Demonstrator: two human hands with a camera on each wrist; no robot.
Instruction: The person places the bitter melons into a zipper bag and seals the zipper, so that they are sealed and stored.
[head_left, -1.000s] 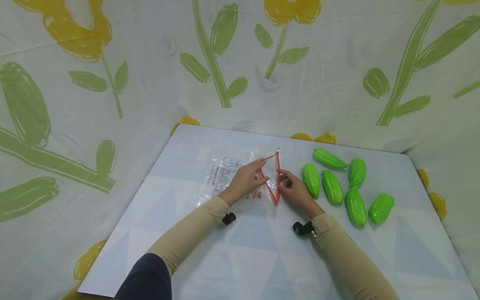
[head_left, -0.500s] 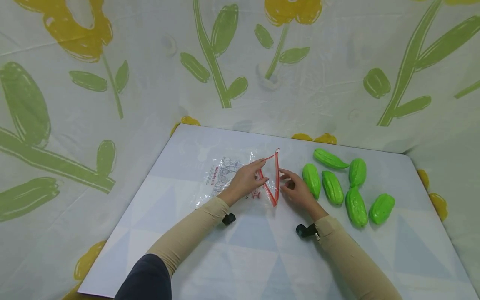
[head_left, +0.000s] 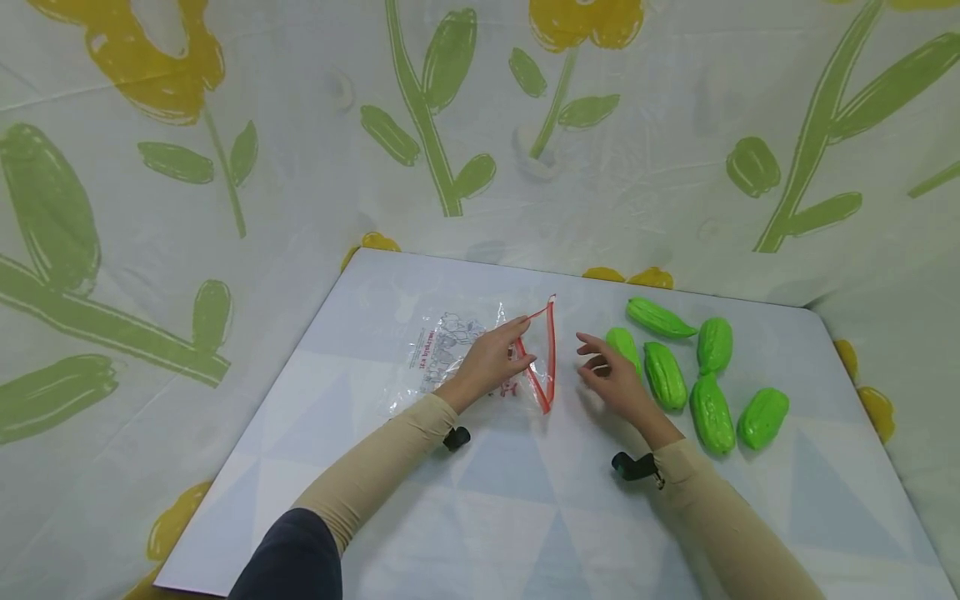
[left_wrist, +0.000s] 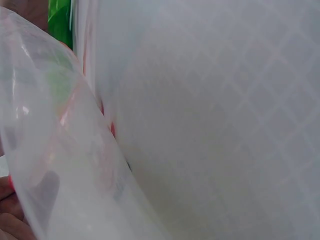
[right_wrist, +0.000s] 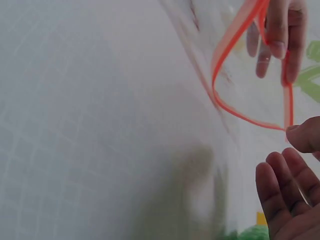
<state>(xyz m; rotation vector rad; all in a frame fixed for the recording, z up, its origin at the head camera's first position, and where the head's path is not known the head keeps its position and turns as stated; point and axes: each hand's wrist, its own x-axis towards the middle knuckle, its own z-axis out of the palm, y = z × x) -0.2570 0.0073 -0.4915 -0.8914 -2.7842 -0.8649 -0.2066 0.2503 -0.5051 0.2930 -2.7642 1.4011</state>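
I see the left hand (head_left: 491,360) pinching the red edge of the clear bag (head_left: 465,354) (its mouth is held open) on the white table (head_left: 525,500). The right hand (head_left: 615,379) holds nothing, fingers loose, between the bag and 6 green gourds (head_left: 712,412). It may be touching the nearest gourd (head_left: 621,342), but I can't tell.

A white table (head_left: 480,517) stands against floral cloth (head_left: 225,125).
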